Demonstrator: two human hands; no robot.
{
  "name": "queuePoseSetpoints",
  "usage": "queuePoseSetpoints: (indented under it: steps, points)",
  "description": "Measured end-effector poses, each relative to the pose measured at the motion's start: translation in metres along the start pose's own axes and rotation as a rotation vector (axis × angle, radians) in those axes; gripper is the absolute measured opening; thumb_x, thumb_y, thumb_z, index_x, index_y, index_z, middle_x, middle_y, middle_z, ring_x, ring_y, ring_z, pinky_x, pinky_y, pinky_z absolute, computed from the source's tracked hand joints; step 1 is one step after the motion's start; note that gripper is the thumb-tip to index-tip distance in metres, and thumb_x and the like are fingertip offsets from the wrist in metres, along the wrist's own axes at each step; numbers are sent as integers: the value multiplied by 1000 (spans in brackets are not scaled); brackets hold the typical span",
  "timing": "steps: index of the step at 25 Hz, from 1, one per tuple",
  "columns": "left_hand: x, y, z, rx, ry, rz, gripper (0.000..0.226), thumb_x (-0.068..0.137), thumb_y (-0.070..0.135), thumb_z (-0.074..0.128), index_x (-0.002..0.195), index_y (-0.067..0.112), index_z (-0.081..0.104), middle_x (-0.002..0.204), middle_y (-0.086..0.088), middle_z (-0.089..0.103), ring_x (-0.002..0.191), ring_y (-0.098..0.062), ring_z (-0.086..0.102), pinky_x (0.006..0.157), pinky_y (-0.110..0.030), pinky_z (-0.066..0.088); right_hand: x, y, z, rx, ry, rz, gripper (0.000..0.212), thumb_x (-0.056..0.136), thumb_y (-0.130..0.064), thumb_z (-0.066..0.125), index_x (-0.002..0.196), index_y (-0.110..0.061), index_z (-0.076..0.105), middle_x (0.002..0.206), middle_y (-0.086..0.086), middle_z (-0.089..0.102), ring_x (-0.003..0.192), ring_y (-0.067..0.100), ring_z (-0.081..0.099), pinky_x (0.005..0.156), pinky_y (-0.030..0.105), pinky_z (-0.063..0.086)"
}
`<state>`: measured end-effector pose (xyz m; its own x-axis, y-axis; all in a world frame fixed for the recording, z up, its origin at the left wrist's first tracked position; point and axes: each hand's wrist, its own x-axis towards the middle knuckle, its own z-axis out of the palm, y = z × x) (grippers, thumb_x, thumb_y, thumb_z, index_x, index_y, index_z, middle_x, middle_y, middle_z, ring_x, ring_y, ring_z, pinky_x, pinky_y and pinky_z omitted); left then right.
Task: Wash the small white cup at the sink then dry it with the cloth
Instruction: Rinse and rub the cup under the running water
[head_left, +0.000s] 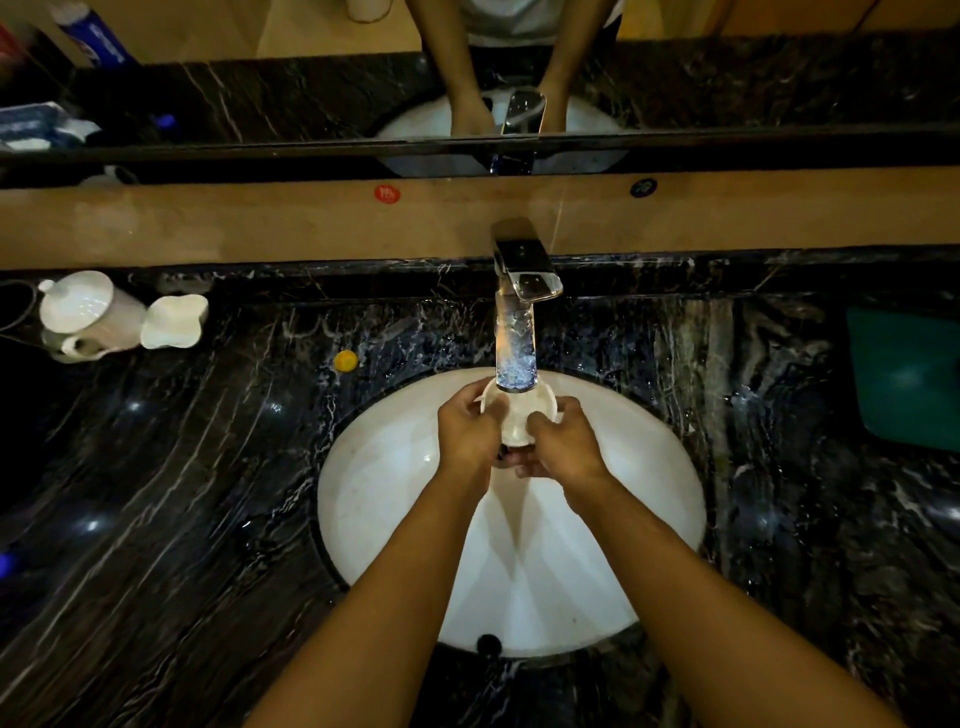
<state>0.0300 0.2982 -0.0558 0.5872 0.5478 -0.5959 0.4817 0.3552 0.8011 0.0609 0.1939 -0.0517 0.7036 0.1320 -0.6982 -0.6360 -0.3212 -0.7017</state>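
Note:
The small white cup is held over the white oval sink, right under the chrome tap, with its mouth facing up towards the spout. My left hand grips its left side with the thumb on the rim. My right hand holds the right side, fingers curled over the rim. The tap's spout end hides the far part of the cup. A green cloth lies on the counter at the far right edge.
Black marble counter surrounds the sink. At the back left stand a white lidded pot and a white dish. A small yellow cap lies left of the tap. A mirror runs along the back wall.

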Motion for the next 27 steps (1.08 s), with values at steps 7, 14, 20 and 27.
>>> queuePoseSetpoints:
  steps: [7,14,20,27]
  points:
    - [1,2,-6,102,-34,-11,18,103,12,56,107,12,73,93,-8,75,72,-19,72,48,-26,56,16,0,-7,-564,117,-155,60,98,-60,48,83,-5,67,76,15,74,70,31,71,67,40,59]
    - [-5,-2,-6,125,-20,10,28,98,-4,48,111,11,67,107,-11,72,88,-23,70,58,-25,58,2,1,2,-301,13,-74,32,105,-17,34,117,-1,58,82,16,67,46,22,59,36,23,43]
    - [-6,-13,-15,276,18,65,11,93,16,67,97,20,77,99,-8,79,91,-26,74,84,-39,61,3,-2,-9,-706,65,-234,22,101,-34,53,105,-15,62,97,14,73,71,35,73,60,47,64]
    - [-6,-5,-13,218,-35,43,22,100,4,53,101,13,73,101,-12,76,93,-30,72,72,-33,59,5,1,-5,-487,-34,-245,32,99,-8,42,122,-9,65,115,15,72,96,33,70,78,42,59]
